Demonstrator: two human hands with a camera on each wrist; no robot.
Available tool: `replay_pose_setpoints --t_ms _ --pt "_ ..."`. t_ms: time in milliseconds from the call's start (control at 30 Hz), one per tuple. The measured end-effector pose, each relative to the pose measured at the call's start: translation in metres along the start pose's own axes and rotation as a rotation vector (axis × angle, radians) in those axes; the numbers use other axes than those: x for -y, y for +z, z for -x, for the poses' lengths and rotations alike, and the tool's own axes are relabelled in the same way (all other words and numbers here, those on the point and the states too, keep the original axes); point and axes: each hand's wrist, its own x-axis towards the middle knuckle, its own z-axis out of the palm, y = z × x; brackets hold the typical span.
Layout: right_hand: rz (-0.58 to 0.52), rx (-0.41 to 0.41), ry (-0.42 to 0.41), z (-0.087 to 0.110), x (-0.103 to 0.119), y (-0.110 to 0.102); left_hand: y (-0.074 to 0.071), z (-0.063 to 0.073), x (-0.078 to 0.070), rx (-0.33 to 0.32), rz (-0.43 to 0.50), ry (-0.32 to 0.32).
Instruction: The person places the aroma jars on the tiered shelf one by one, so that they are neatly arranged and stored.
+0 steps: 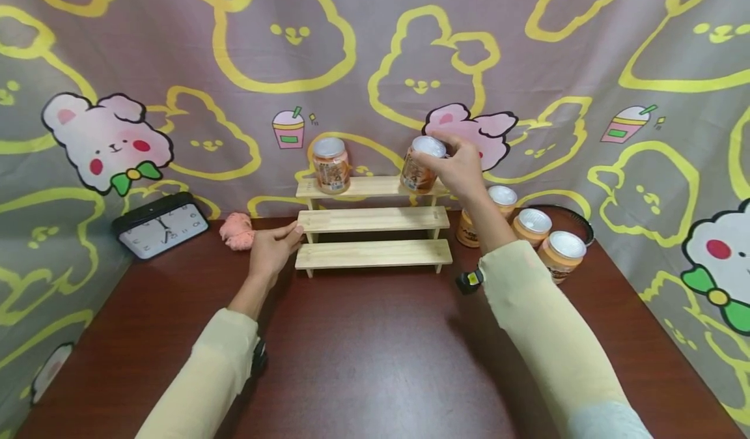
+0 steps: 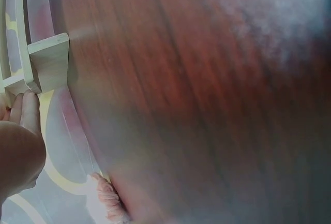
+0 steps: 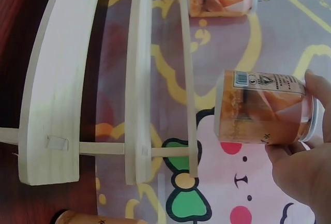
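Gripping orange-labelled jar [image 1: 418, 170] over tiered stand [image 1: 372, 219], one-o'clock end: right hand [image 1: 461, 167]. Left hand [image 1: 272, 251] straight-fingered, touching nine-o'clock end. Off-centre release risks toppling.

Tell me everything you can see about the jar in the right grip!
The jar is short and round, mostly orange, with a pale, shiny lid, small dark print and a barcode. It could be glass or plastic; I can't tell. The right grip holds it near the lid, roughly upright, above the wooden top step, with a gap below.
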Motion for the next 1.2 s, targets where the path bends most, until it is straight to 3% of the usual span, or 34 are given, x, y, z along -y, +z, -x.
replay_pose_setpoints --t_ms 400,1200 --pt "0.069 -0.014 -0.018 -0.015 -0.002 0.013 0.000 -0.001 0.000 0.009 -0.003 -0.003" --pt "0.097 -0.009 0.013 -0.025 -0.010 0.017 0.000 0.001 -0.003 0.006 -0.006 -0.013"
